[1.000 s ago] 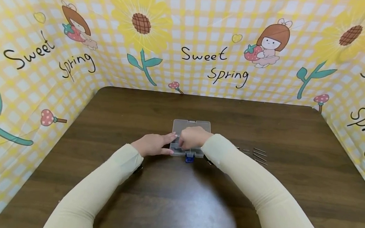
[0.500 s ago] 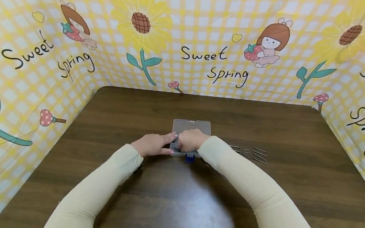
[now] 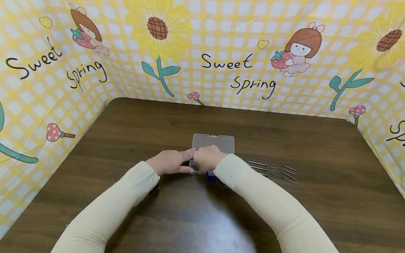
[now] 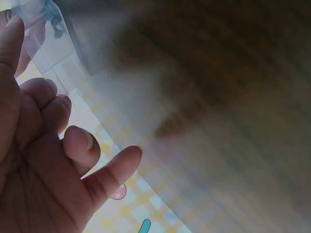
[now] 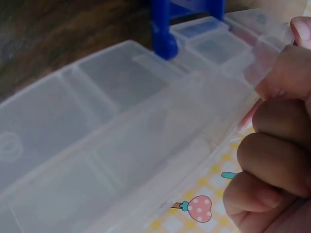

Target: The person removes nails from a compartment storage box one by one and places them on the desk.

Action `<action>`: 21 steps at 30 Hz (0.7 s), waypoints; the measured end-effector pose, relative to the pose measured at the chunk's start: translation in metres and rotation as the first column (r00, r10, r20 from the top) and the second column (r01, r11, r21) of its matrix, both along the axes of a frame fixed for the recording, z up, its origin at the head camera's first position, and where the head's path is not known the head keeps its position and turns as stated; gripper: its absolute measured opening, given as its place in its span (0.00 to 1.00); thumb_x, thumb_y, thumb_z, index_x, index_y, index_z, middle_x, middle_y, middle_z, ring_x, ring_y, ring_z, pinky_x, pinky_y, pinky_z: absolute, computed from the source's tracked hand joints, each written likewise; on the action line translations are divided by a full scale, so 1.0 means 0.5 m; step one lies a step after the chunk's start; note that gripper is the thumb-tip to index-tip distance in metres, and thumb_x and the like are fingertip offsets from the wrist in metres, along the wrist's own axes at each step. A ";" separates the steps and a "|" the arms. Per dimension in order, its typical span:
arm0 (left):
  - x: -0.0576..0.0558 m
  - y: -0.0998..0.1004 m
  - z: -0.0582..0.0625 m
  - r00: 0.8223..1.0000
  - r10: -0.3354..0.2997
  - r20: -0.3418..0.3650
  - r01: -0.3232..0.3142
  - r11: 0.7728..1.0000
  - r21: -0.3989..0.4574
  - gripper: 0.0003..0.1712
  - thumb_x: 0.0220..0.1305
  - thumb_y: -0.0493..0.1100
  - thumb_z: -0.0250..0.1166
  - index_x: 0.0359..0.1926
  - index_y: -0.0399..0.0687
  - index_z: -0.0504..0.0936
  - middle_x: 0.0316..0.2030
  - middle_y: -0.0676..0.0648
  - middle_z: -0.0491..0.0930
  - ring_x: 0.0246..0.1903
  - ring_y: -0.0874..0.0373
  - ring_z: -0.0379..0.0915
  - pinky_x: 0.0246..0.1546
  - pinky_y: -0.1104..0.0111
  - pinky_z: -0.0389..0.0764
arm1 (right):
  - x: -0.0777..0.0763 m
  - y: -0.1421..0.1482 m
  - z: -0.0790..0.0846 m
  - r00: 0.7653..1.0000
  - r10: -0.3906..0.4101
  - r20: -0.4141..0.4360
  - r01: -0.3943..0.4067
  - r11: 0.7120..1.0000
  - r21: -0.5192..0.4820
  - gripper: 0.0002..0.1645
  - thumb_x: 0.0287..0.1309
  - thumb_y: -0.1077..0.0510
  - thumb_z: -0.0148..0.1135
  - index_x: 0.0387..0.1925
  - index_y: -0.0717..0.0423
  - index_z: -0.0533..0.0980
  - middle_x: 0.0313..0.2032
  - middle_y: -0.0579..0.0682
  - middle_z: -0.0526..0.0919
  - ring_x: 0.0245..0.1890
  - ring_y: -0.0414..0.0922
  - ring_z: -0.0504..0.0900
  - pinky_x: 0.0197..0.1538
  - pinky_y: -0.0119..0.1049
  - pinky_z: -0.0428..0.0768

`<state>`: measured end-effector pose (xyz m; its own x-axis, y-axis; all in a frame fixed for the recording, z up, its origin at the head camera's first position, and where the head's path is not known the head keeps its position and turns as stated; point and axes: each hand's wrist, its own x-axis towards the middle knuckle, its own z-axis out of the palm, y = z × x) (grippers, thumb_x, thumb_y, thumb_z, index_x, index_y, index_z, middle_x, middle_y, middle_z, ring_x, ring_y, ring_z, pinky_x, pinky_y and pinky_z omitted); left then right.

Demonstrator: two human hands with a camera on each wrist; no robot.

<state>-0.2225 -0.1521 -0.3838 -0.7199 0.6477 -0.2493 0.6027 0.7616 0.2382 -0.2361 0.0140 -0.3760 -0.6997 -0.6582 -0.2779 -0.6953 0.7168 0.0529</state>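
Note:
A clear plastic box [image 3: 196, 172] with compartments lies before me, its lid [image 3: 213, 142] folded back and a blue latch [image 3: 211, 176] at its front. My left hand [image 3: 167, 162] rests against the box's left end, thumb near the front edge and fingers farther back. In the left wrist view, small dark pieces [image 4: 56, 26] show inside the clear plastic. My right hand [image 3: 207, 158] reaches into the box's left part with its fingers curled. Its fingertips are hidden in the head view; whether they pinch anything cannot be made out.
Right of the box, thin nail-like metal pieces lie sorted by length: long ones [image 3: 257, 163], short ones [image 3: 274, 168] and medium ones [image 3: 289, 167]. A checked cloth [image 3: 177, 83] walls the brown table [image 3: 154, 120] at the back and sides.
My right hand has shifted left and slightly lower over the box, uncovering more of the long metal pieces. The left hand stays against the box.

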 end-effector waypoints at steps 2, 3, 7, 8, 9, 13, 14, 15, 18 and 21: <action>0.000 0.000 0.000 1.000 0.002 0.006 -0.002 1.000 -0.001 0.43 0.67 0.58 0.57 0.73 0.39 0.54 0.71 0.41 0.55 0.56 0.45 0.72 0.55 0.56 0.71 | 0.000 0.002 0.000 1.000 0.004 0.015 -0.004 1.000 -0.005 0.10 0.62 0.59 0.59 0.25 0.51 0.79 0.32 0.48 0.84 0.26 0.42 0.75 0.35 0.45 0.81; 0.000 0.000 0.000 1.000 0.002 0.007 -0.002 1.000 -0.002 0.43 0.67 0.58 0.57 0.73 0.39 0.54 0.71 0.41 0.55 0.56 0.45 0.72 0.55 0.56 0.71 | -0.001 0.003 0.000 1.000 0.006 0.025 -0.006 1.000 -0.009 0.11 0.62 0.59 0.58 0.24 0.51 0.79 0.31 0.48 0.84 0.26 0.42 0.74 0.34 0.44 0.81; 0.000 0.001 -0.001 1.000 0.009 0.020 -0.008 1.000 -0.006 0.44 0.67 0.58 0.57 0.73 0.40 0.52 0.71 0.42 0.53 0.56 0.46 0.72 0.56 0.57 0.71 | -0.006 0.008 0.005 0.997 0.014 0.072 -0.011 0.999 -0.033 0.12 0.62 0.60 0.57 0.22 0.50 0.77 0.26 0.45 0.80 0.24 0.41 0.71 0.31 0.42 0.78; -0.001 0.002 -0.001 1.000 0.007 0.019 -0.007 1.000 -0.008 0.44 0.67 0.58 0.57 0.73 0.40 0.52 0.72 0.42 0.53 0.56 0.46 0.72 0.56 0.57 0.71 | -0.008 0.010 0.008 0.996 0.015 0.088 -0.011 0.999 -0.044 0.12 0.62 0.60 0.58 0.21 0.50 0.77 0.26 0.45 0.79 0.24 0.41 0.70 0.30 0.41 0.78; -0.002 0.002 -0.001 1.000 0.007 0.020 -0.006 1.000 -0.009 0.44 0.67 0.58 0.57 0.73 0.40 0.52 0.72 0.42 0.53 0.56 0.46 0.72 0.56 0.57 0.71 | -0.010 0.012 0.011 0.995 0.019 0.101 -0.013 0.998 -0.054 0.12 0.61 0.61 0.58 0.22 0.50 0.78 0.25 0.45 0.79 0.24 0.41 0.70 0.30 0.40 0.77; -0.007 0.006 0.000 1.000 0.003 0.022 -0.003 1.000 -0.025 0.44 0.67 0.58 0.57 0.73 0.41 0.52 0.72 0.42 0.52 0.56 0.46 0.72 0.56 0.57 0.71 | -0.020 0.025 0.029 0.986 0.022 0.165 -0.002 0.993 -0.117 0.10 0.58 0.62 0.60 0.23 0.50 0.80 0.24 0.42 0.78 0.23 0.39 0.71 0.30 0.37 0.75; -0.008 0.006 -0.001 1.000 0.001 0.021 0.000 1.000 -0.029 0.44 0.67 0.58 0.57 0.73 0.41 0.53 0.72 0.43 0.52 0.54 0.47 0.74 0.55 0.57 0.71 | -0.022 0.029 0.034 0.982 0.020 0.188 0.006 0.991 -0.137 0.10 0.58 0.63 0.60 0.23 0.50 0.80 0.23 0.42 0.78 0.23 0.39 0.71 0.29 0.35 0.74; -0.009 0.007 -0.001 1.000 -0.002 0.021 0.003 0.999 -0.032 0.43 0.67 0.58 0.57 0.73 0.42 0.53 0.72 0.43 0.52 0.54 0.46 0.74 0.55 0.57 0.72 | -0.024 0.033 0.039 0.978 0.028 0.206 0.005 0.988 -0.155 0.12 0.57 0.63 0.59 0.20 0.49 0.79 0.21 0.40 0.76 0.21 0.38 0.70 0.27 0.33 0.72; -0.009 0.006 -0.002 0.999 -0.006 0.033 0.007 0.999 -0.039 0.43 0.67 0.59 0.56 0.73 0.42 0.54 0.72 0.45 0.51 0.56 0.46 0.72 0.55 0.56 0.71 | -0.031 0.048 0.049 0.965 0.034 0.261 0.016 0.982 -0.190 0.15 0.55 0.64 0.58 0.15 0.48 0.74 0.16 0.40 0.70 0.18 0.37 0.66 0.23 0.31 0.65; -0.007 0.004 -0.002 0.999 -0.002 0.042 0.004 0.999 -0.042 0.42 0.67 0.59 0.56 0.73 0.43 0.54 0.73 0.45 0.50 0.61 0.45 0.67 0.57 0.55 0.69 | -0.035 0.066 0.054 0.958 0.053 0.282 0.003 0.981 -0.196 0.15 0.53 0.63 0.58 0.14 0.49 0.73 0.15 0.39 0.68 0.17 0.36 0.65 0.22 0.30 0.63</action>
<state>-0.2260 -0.1500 -0.3848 -0.7062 0.6382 -0.3066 0.5952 0.7696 0.2311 -0.2537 0.0468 -0.3491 -0.5928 -0.7351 -0.3288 -0.6790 0.6758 -0.2867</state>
